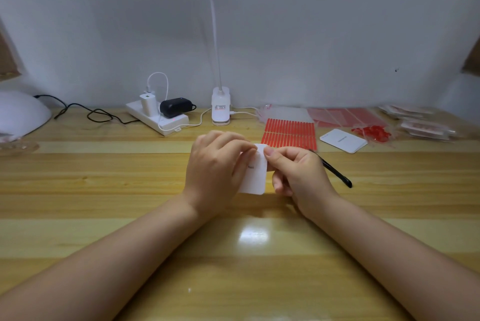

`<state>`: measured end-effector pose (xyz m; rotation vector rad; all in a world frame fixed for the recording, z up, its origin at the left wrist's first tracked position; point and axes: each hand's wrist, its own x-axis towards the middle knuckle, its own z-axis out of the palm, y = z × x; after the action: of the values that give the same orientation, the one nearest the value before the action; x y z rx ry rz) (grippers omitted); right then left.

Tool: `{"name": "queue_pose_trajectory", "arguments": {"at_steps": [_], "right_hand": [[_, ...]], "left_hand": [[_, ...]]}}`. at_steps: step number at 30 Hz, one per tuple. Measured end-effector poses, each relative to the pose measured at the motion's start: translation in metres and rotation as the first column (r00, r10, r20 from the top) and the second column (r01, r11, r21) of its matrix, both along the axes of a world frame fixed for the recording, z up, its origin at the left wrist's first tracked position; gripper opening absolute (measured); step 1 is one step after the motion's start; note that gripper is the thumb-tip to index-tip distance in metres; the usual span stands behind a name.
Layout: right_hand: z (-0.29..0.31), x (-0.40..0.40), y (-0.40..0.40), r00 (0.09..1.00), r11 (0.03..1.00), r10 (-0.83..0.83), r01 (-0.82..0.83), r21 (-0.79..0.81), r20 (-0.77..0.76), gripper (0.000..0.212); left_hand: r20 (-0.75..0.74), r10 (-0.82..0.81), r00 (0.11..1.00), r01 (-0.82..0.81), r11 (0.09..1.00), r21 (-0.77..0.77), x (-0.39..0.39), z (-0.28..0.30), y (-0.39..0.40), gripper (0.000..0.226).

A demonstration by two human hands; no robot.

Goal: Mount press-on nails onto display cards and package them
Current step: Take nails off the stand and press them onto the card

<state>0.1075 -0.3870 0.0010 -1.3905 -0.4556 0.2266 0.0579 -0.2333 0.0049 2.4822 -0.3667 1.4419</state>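
Holding a display card (255, 172) upright, both hands (217, 164) (298, 172) pinch its top.

The left half of the white card (255, 175) is covered by the left hand (215, 164), and only a fragment of its print can be made out. The front end of the black tool (335, 171) is hidden inside the right hand (298, 172). At nine o'clock, the white dome (20, 113) is cut by the frame edge. At two o'clock, the packets (420, 126) are blurred beyond reading.
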Motion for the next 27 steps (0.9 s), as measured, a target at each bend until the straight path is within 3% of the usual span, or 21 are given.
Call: {"name": "queue_pose_trajectory", "arguments": {"at_steps": [27], "right_hand": [[0.0015, -0.0012, 0.0007, 1.000, 0.999, -0.001, 0.001, 0.040, -0.009, 0.020]], "left_hand": [[0.087, -0.019, 0.996, 0.005, 0.988, 0.155, -0.0007, -0.0021, 0.0012, 0.010]]}}
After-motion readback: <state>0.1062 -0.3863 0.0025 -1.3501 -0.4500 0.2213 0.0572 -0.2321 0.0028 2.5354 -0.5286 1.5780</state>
